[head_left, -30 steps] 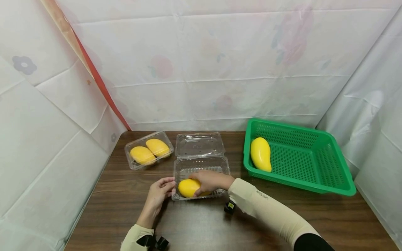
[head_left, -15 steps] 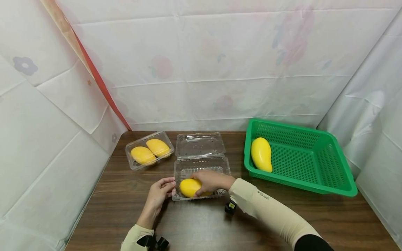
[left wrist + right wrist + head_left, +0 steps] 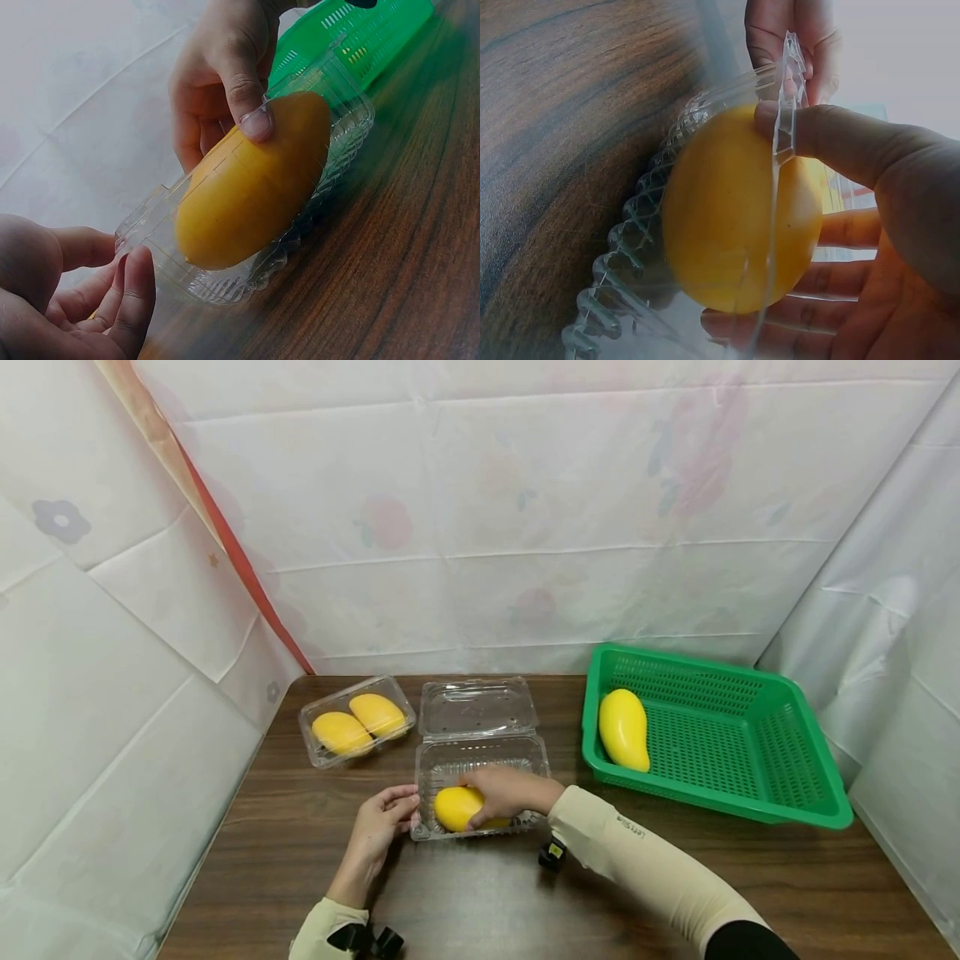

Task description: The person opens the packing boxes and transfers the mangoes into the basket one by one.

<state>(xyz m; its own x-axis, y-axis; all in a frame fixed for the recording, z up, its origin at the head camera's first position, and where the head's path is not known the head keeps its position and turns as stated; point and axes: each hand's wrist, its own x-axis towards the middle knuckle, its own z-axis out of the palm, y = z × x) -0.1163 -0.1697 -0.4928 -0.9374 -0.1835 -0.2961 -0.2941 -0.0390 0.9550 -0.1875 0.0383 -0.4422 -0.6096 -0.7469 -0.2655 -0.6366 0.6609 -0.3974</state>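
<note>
My right hand point(image 3: 506, 791) holds a yellow mango point(image 3: 454, 809) low inside the clear plastic clamshell box point(image 3: 427, 760). In the right wrist view its thumb lies on one side of the mango point(image 3: 731, 210) and the fingers curl round the other. The box's lid point(image 3: 478, 707) is folded back, away from me. At the box's near left corner, my left hand point(image 3: 378, 822) pinches the rim between thumb and fingers, as the left wrist view shows at the clear wall point(image 3: 150, 206).
Left of the open box lies another clear box point(image 3: 318, 756) with two mangoes point(image 3: 341, 732) in it. A green perforated basket point(image 3: 716, 802) stands on the right, one mango point(image 3: 623, 729) at its left end. Patterned white sheets point(image 3: 480, 527) rise behind the wooden table point(image 3: 480, 902).
The mango under my right hand has shifted slightly to the right inside the box, the hand moving with it. My left hand has stayed at the box's corner.
</note>
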